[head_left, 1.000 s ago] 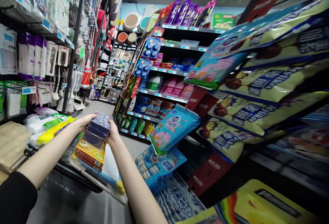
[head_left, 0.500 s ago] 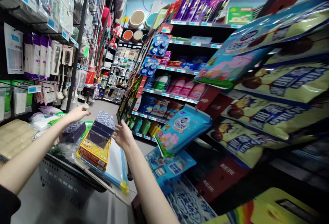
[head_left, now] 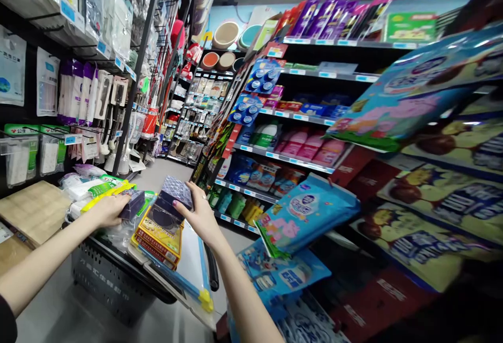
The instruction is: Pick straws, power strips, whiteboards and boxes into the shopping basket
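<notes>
My right hand (head_left: pixel 201 211) is closed around the side of a dark blue patterned box (head_left: pixel 176 190), its thumb on the near face. That box rests at the far end of a yellow-and-red printed box (head_left: pixel 159 235), with a dark oval on the surface between them. On the left, my left hand (head_left: pixel 106 211) grips a second dark blue box (head_left: pixel 133 204) by its left side. Both dark boxes sit among the goods heaped on a grey shopping basket (head_left: pixel 112 275). Under the yellow box lies a flat white pouch with a blue edge and yellow zip slider (head_left: pixel 205 300).
Hanging packaged goods (head_left: pixel 78 94) line a rack on the left, above brown cardboard boxes (head_left: pixel 33 209). Close on the right, blue packets (head_left: pixel 302 209) and snack bags (head_left: pixel 416 243) jut out from shelves. Green-and-white packages (head_left: pixel 96 188) lie beside my left hand. The aisle floor (head_left: pixel 161 172) runs ahead.
Both hands were apart from the dark boxes; now each has closed on one. My left hand came down and my right fingers wrapped round the patterned box. The whole view has shifted slightly.
</notes>
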`<state>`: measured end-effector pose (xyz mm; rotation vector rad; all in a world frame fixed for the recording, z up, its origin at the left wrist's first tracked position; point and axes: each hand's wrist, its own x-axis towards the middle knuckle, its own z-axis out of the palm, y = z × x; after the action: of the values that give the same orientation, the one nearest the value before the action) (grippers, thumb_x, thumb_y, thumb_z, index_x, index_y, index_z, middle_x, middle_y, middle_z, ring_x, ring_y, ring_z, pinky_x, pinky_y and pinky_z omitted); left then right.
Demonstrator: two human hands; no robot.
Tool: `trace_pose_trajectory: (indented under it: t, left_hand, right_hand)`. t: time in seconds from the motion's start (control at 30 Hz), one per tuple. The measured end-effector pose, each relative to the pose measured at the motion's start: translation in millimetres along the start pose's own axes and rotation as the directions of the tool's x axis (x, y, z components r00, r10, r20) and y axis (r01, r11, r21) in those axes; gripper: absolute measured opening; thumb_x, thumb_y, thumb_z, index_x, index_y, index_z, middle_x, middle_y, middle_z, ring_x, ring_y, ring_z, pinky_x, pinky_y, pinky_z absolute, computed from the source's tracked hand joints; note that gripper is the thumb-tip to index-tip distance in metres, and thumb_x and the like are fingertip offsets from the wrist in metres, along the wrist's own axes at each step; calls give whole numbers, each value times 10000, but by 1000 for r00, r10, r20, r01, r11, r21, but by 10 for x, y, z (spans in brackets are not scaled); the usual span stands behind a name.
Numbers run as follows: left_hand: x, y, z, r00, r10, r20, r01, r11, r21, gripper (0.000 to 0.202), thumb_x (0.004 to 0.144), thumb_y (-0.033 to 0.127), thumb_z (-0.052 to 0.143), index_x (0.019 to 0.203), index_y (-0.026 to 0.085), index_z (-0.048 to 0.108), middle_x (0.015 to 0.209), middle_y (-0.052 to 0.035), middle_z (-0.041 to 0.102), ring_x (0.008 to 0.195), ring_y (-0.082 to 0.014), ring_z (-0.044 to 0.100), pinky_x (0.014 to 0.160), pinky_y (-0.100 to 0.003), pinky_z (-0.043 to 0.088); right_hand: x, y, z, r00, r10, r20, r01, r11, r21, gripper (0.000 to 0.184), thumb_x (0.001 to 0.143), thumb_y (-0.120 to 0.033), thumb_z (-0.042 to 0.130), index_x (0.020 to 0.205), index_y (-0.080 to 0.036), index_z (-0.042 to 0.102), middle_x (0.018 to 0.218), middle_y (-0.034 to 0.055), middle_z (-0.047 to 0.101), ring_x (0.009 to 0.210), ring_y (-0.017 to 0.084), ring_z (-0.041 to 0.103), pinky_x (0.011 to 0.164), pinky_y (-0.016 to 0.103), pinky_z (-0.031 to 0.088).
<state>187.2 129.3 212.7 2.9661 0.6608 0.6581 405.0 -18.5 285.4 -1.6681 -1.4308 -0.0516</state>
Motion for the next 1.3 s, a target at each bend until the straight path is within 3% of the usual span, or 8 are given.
trace_pose_trajectory:
  t: [0.1,0.23,0.4,0.5,0.73,1.07,1.2,1.3]
  left_hand:
    - [83,-39,31,997,66,-42,-65,998,24,577,660,118,555,1227,148,449,1197,-128,572,1099,-269,540,914,-358,420]
    - [205,-12,137,983,168,-73,-163,984,67,515,677,74,516,1188,119,475,1165,-145,586,1095,-271,533,925,-376,408]
    - [268,44,266,960,261,-104,-251,963,102,491,763,81,454,1252,127,450,1280,-141,531,1202,-289,447,1026,-495,271]
    - [241,18,274,958,260,-117,-251,964,86,605,722,66,475,1313,170,400,1327,-101,504,1232,-281,415,1038,-509,242]
    - [119,-73,214,973,204,-104,-203,979,20,749,634,47,517,1359,150,359,1330,-112,494,1182,-240,471,951,-344,403]
    - [-4,-20,201,988,93,-121,-96,995,-26,699,669,59,536,1343,196,409,1352,-153,450,1187,-306,465,956,-442,406]
    - [-277,168,8,979,-41,-200,28,997,-67,674,723,127,540,1369,173,353,1400,-139,383,1278,-298,344,1036,-455,335]
    - [-838,402,-41,967,-128,-221,85,977,-197,578,799,204,501,1358,177,357,1380,-95,428,1279,-239,352,1070,-405,322]
  right_hand:
    - [-38,-21,16,997,-54,61,64,983,-170,728,724,-578,494,1276,-111,408,1373,194,372,1292,282,333,1082,450,257]
    - [-17,74,65,996,-70,47,78,978,-195,657,739,-551,470,1229,-114,449,1320,188,432,1270,283,364,1066,450,286]
    - [-23,129,86,997,-44,57,54,979,-199,657,736,-571,453,1209,-115,473,1320,191,430,1258,300,367,1046,476,296]
    - [-38,129,81,998,-23,62,34,985,-171,663,735,-591,440,1202,-122,480,1318,192,424,1256,299,370,1046,474,293]
    - [-39,144,86,999,-13,52,21,988,-151,648,744,-585,433,1188,-117,488,1295,198,439,1243,294,390,1039,471,301]
    - [-46,132,86,1000,-16,26,19,991,-129,624,737,-599,443,1146,-134,521,1283,186,453,1235,300,402,1030,476,318]
    - [-53,176,52,1000,-28,12,29,994,-103,602,754,-608,431,1132,-148,522,1300,184,434,1242,312,384,1013,502,330]
    - [-61,171,-52,998,-49,-39,44,992,-115,582,756,-609,439,1116,-161,527,1292,173,446,1236,319,389,1010,516,334]
